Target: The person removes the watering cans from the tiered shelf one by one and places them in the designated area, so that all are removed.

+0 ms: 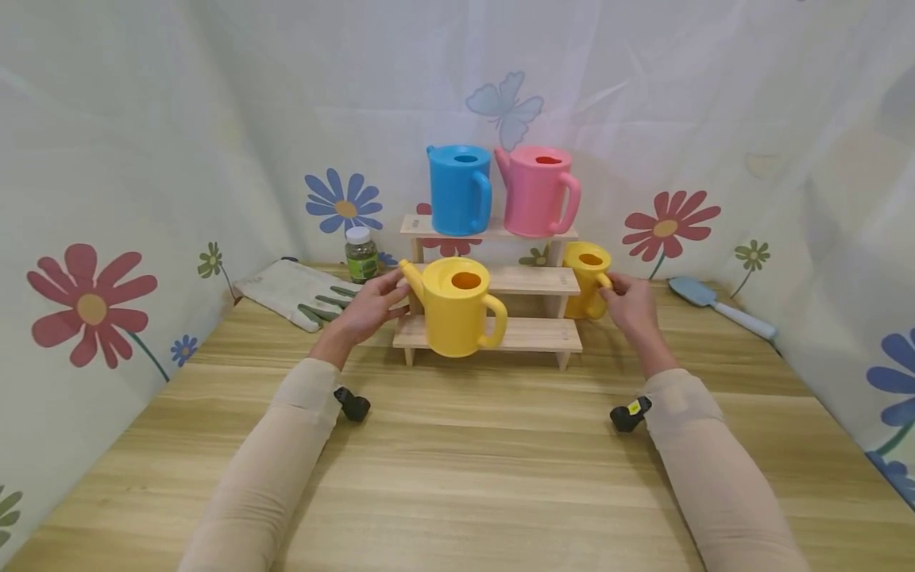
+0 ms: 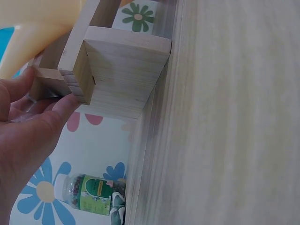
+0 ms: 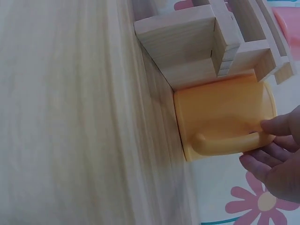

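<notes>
Yellow curves on the right, pale grain on the left

My right hand (image 1: 632,303) pinches the rounded handle (image 3: 229,144) of a smooth yellow can (image 1: 581,287), thumb against fingers; the can stands on the wood-grained table (image 1: 486,461), just right of the stepped stand (image 1: 538,335). My left hand (image 1: 372,306) touches the stand's squared left end; I cannot tell whether I grip it. One more tapered can, the front yellow can (image 1: 453,318), rests on the lowest step, spout leftward. On the far top step sit a blue can (image 1: 452,195) and a pink can (image 1: 526,197).
</notes>
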`<state>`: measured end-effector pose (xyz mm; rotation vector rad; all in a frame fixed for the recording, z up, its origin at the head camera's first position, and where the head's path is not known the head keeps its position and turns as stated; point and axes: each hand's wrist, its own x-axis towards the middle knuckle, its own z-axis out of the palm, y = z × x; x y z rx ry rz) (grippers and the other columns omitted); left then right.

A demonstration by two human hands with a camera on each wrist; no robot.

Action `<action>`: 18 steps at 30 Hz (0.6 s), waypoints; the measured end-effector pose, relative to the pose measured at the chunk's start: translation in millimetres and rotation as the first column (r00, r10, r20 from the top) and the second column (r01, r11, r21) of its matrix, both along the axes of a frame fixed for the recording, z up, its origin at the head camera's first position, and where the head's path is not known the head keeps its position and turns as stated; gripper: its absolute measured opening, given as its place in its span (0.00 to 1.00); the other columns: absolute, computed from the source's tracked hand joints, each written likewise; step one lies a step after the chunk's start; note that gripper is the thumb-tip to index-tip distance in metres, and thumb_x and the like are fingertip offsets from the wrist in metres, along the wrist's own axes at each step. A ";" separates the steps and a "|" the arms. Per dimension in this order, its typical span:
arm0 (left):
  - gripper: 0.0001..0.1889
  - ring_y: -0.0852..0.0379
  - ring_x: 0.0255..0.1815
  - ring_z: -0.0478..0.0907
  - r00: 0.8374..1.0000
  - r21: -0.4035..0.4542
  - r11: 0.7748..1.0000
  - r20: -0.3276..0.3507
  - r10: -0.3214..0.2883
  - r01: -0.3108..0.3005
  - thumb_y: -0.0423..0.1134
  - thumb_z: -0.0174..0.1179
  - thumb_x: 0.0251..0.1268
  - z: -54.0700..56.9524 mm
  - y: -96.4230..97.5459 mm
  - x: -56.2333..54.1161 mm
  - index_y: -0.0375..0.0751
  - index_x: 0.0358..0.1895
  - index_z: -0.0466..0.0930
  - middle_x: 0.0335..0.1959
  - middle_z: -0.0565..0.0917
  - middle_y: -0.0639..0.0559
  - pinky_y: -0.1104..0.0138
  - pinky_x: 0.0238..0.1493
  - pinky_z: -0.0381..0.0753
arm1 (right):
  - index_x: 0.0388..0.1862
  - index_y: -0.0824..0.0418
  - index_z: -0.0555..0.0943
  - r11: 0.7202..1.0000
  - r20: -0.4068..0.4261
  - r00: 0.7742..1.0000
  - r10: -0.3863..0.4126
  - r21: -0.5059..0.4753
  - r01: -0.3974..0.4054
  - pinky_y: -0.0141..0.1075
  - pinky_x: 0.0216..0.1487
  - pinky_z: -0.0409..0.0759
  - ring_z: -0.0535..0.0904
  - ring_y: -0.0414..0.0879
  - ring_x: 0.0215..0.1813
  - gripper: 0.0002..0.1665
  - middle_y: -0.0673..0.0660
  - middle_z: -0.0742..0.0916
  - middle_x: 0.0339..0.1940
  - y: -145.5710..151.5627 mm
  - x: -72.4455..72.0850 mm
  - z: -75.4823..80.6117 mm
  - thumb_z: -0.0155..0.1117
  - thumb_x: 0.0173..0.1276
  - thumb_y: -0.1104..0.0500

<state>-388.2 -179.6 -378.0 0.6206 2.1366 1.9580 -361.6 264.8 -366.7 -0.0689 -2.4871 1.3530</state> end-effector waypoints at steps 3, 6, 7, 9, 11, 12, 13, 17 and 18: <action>0.30 0.46 0.77 0.56 1.000 -0.008 1.000 0.001 -0.001 0.001 0.42 0.47 0.82 -0.3 -0.1 0.9 0.44 0.81 0.52 0.80 0.55 0.46 0.48 0.70 0.66 | 0.72 0.70 0.70 1.000 0.020 1.000 -0.015 -0.001 0.015 0.50 0.65 0.76 0.75 0.61 0.66 0.28 0.69 0.78 0.65 0.8 3.9 5.9 0.59 0.77 0.60; 0.30 0.45 0.77 0.56 1.000 -0.009 1.000 0.003 -0.003 0.003 0.42 0.47 0.82 0.1 0.3 2.0 0.44 0.81 0.52 0.80 0.54 0.46 0.47 0.71 0.65 | 0.72 0.69 0.70 0.999 -0.025 0.999 -0.047 0.004 0.047 0.49 0.65 0.75 0.76 0.59 0.65 0.30 0.68 0.80 0.64 -2.1 9.8 18.1 0.60 0.76 0.56; 0.30 0.45 0.77 0.56 1.000 -0.008 1.000 0.004 -0.005 0.005 0.42 0.47 0.81 0.1 0.3 1.8 0.43 0.81 0.52 0.80 0.54 0.46 0.46 0.71 0.64 | 0.72 0.68 0.71 0.998 -0.055 0.997 -0.056 -0.004 0.056 0.48 0.65 0.76 0.76 0.58 0.65 0.30 0.66 0.81 0.63 -4.6 12.8 23.6 0.60 0.76 0.55; 0.30 0.45 0.77 0.56 1.000 0.000 1.000 0.005 -0.007 0.007 0.41 0.48 0.81 0.8 0.6 2.0 0.43 0.81 0.52 0.80 0.54 0.46 0.45 0.71 0.63 | 0.69 0.66 0.74 0.998 -0.137 0.988 -0.065 -0.011 0.064 0.46 0.63 0.77 0.79 0.56 0.62 0.29 0.64 0.83 0.60 -11.5 19.2 35.3 0.62 0.75 0.53; 0.31 0.45 0.77 0.56 1.000 0.007 1.000 0.006 -0.007 0.007 0.41 0.48 0.81 1.4 0.6 1.9 0.42 0.81 0.51 0.80 0.53 0.46 0.45 0.71 0.63 | 0.67 0.63 0.78 0.999 -0.209 0.977 -0.052 -0.021 0.049 0.41 0.61 0.79 0.81 0.53 0.60 0.28 0.61 0.85 0.58 -21.1 28.2 47.7 0.64 0.74 0.50; 0.31 0.45 0.78 0.55 1.000 0.007 1.000 0.004 -0.007 0.007 0.41 0.47 0.81 1.5 0.4 1.9 0.42 0.81 0.51 0.80 0.53 0.46 0.45 0.71 0.63 | 0.66 0.62 0.79 0.999 -0.246 0.969 -0.033 -0.027 0.027 0.39 0.60 0.80 0.82 0.52 0.58 0.27 0.60 0.86 0.56 -26.5 33.0 53.6 0.65 0.73 0.50; 0.31 0.45 0.78 0.55 1.000 0.009 1.000 0.003 -0.005 0.005 0.41 0.47 0.81 1.6 0.4 1.6 0.41 0.81 0.50 0.80 0.52 0.46 0.45 0.71 0.63 | 0.64 0.62 0.80 0.999 -0.274 0.962 -0.009 -0.034 0.000 0.37 0.59 0.81 0.83 0.51 0.57 0.27 0.60 0.87 0.55 -32.3 38.2 59.1 0.66 0.72 0.49; 0.31 0.45 0.78 0.55 1.000 0.015 1.000 0.013 -0.004 0.003 0.40 0.47 0.82 1.2 0.8 1.5 0.41 0.81 0.49 0.81 0.51 0.46 0.46 0.71 0.63 | 0.59 0.64 0.84 0.989 -0.361 0.928 0.095 -0.075 -0.131 0.31 0.54 0.82 0.85 0.45 0.51 0.24 0.60 0.89 0.49 -55.0 57.6 75.2 0.69 0.70 0.52; 0.31 0.45 0.78 0.55 1.000 0.020 1.000 0.018 -0.005 0.005 0.39 0.46 0.82 1.0 0.9 1.5 0.41 0.81 0.49 0.81 0.51 0.46 0.45 0.71 0.63 | 0.58 0.64 0.84 0.984 -0.371 0.921 0.118 -0.084 -0.160 0.30 0.53 0.82 0.85 0.43 0.49 0.23 0.59 0.89 0.48 -60.1 61.9 77.5 0.70 0.69 0.53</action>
